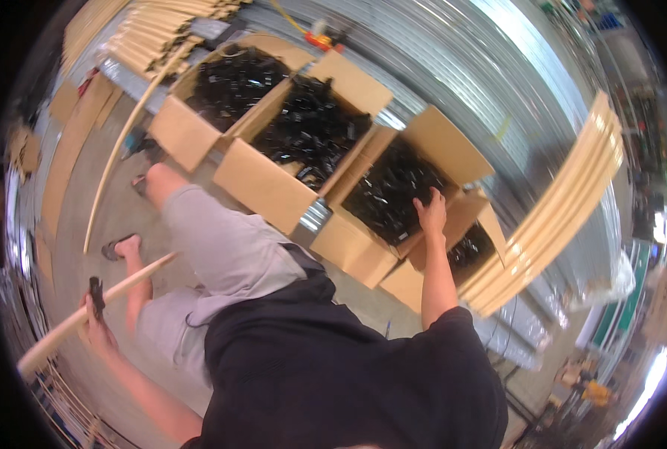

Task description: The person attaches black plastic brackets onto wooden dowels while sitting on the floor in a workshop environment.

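At the lower left, my left hand [100,334] is closed round a long tan pole [135,280], which slants up towards my knees. A small black part [96,292] stands up at that hand; whether it is gripped or sits on the pole I cannot tell. My right hand [431,212] is stretched out over the right edge of an open cardboard box, its fingers apart and nothing seen between them. Glossy black plastic pieces [393,191] fill that box, just left of the fingers. Their exact kind is too small to make out.
Two more open boxes hold black pieces [311,135] to the left, and a smaller one has black pieces [470,247] at the right. Long tan poles [550,209] lie bundled at the right. Wrapped metal lengths [453,67] lie behind. Another tan pole [116,150] leans at the left.
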A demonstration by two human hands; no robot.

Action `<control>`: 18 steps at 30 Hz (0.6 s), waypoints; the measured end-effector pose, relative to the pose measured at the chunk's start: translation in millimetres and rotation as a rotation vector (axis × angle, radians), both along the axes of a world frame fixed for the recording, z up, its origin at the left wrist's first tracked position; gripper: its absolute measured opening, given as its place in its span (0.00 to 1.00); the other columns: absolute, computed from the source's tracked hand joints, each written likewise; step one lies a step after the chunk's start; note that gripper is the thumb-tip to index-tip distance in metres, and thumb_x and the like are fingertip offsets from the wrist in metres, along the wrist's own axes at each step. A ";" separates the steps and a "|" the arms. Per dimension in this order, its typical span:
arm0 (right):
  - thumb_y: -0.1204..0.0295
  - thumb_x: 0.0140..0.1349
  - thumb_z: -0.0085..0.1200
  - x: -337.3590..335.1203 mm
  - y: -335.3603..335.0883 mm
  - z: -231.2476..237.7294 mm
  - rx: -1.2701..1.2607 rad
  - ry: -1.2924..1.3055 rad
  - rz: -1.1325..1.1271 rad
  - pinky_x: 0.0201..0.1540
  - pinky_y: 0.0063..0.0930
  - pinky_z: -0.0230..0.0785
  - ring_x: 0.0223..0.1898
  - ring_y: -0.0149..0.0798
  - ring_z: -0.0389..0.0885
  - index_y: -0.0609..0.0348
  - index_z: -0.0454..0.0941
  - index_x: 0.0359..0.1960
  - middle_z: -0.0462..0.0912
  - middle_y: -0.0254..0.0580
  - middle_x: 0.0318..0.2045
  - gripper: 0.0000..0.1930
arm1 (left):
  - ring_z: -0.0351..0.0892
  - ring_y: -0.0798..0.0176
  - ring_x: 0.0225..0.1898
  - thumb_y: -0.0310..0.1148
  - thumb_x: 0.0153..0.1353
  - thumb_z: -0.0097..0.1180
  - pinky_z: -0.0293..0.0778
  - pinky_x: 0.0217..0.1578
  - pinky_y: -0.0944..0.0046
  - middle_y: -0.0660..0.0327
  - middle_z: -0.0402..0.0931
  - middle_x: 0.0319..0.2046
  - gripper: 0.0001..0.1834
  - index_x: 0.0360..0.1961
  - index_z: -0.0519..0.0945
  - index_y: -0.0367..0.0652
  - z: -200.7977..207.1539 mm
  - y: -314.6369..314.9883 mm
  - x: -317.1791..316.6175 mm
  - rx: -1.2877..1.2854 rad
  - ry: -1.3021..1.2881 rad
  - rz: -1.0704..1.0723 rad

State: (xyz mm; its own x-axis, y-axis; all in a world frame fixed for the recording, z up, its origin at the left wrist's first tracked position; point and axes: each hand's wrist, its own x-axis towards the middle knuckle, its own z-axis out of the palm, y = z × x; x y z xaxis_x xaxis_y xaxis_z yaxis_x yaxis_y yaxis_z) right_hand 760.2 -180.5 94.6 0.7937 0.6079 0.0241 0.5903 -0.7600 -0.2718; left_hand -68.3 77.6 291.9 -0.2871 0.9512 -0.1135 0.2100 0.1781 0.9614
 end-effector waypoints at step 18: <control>0.73 0.51 0.58 -1.3 119.3 69.6 -0.115 0.038 0.234 0.40 0.45 0.79 0.36 0.55 0.85 0.69 0.80 0.37 0.85 0.58 0.33 0.13 | 0.81 0.65 0.44 0.31 0.61 0.65 0.76 0.47 0.62 0.60 0.83 0.38 0.11 0.41 0.83 0.36 44.1 11.8 69.8 0.075 -0.039 -0.004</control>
State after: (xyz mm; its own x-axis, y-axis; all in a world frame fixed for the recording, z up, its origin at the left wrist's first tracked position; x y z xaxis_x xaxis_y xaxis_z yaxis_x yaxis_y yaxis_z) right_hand 758.9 -61.2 164.1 0.6305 0.7717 -0.0830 0.7445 -0.6316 -0.2165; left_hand 1.6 89.4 336.0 -0.2797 0.9586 -0.0533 0.1724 0.1048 0.9794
